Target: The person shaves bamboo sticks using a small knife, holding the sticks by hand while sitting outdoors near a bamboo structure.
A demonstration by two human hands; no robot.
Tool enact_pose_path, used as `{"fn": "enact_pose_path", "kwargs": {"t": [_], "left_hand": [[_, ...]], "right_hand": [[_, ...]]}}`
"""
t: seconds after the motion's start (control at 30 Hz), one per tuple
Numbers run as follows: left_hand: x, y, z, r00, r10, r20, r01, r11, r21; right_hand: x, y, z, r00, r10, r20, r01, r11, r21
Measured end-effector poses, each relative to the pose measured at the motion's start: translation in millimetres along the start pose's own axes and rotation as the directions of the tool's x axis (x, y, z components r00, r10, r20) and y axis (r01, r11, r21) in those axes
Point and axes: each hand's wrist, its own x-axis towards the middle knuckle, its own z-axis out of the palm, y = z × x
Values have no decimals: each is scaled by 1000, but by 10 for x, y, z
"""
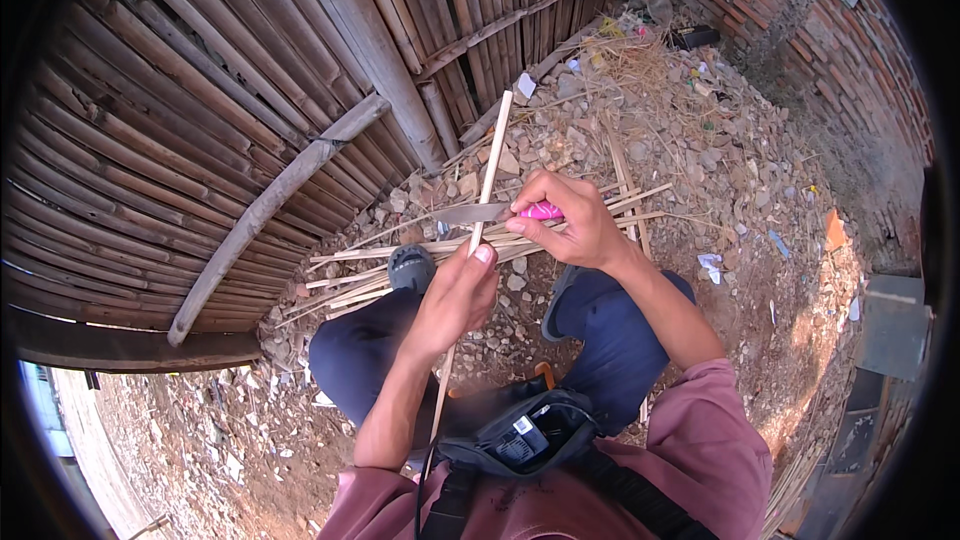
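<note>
Pale strip (493, 160) passes through the clamped left grip (455, 297); the right grip (580, 223) clasps a knife (498, 211).

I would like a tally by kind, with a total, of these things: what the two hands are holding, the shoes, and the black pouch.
Knife, in the right hand: 1
Pale strip, in the left hand: 1
Shoes: 2
Black pouch: 1
Total: 5

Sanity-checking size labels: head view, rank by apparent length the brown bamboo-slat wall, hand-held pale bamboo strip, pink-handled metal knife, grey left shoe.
1. Bamboo-slat wall
2. Pale bamboo strip
3. Pink-handled knife
4. Grey left shoe
Order looks clear despite differing nearness.
</note>
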Motion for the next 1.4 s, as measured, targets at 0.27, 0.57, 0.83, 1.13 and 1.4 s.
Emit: {"fn": "enact_pose_path", "kwargs": {"t": [0.27,0.57,0.83,1.13,1.4], "left_hand": [[19,-16,-40,999,5,-37,-3,998,64],[22,-38,-55,1000,-12,-21,14,996,89],[47,-133,-45,991,107,-76,-86,966,242],[109,-187,51,938,299,-173,-192,867,459],[83,-168,38,929,330,-166,-182,799,573]], "right_hand": [[62,-18,-88,984,100,-146,-115,988,-100],[16,8,-65,988,-16,-153,-13,982,-191],[10,-107,-3,1000,-3,-14,1,991,-137],[-11,4,132,996,-42,-78,39,999,-31],[-3,-11,94,1000,-8,3,9,993,-119]]}}
